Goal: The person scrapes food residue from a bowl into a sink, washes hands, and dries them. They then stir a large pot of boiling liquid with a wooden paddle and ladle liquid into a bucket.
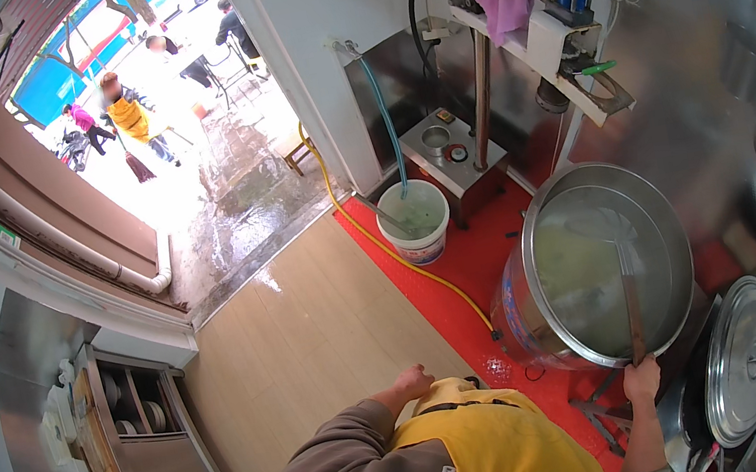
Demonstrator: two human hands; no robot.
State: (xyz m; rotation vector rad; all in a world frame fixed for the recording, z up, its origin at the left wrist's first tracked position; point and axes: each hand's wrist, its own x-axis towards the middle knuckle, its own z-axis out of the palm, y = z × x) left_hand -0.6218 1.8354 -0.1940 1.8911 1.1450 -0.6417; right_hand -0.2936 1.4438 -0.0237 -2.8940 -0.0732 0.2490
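Note:
My right hand (642, 379) grips the wooden handle (635, 319) of a skimmer at the near rim of a large metal pot (539, 298). The skimmer's round head (593, 228) lies in cloudy, greenish-white liquid (571, 278), partly under steam or froth. In front of my yellow apron (496, 435), my left hand (413, 381) has its fingers curled; whether they hold anything is not visible.
A white bucket (420, 250) holds water, a blue hose and a tool handle. A yellow hose (389, 253) runs along the red mat (376, 225). A metal lid (743, 361) leans at right; an extruding machine (526, 43) stands beyond the pot. Outside, a person (129, 117) holds a broom.

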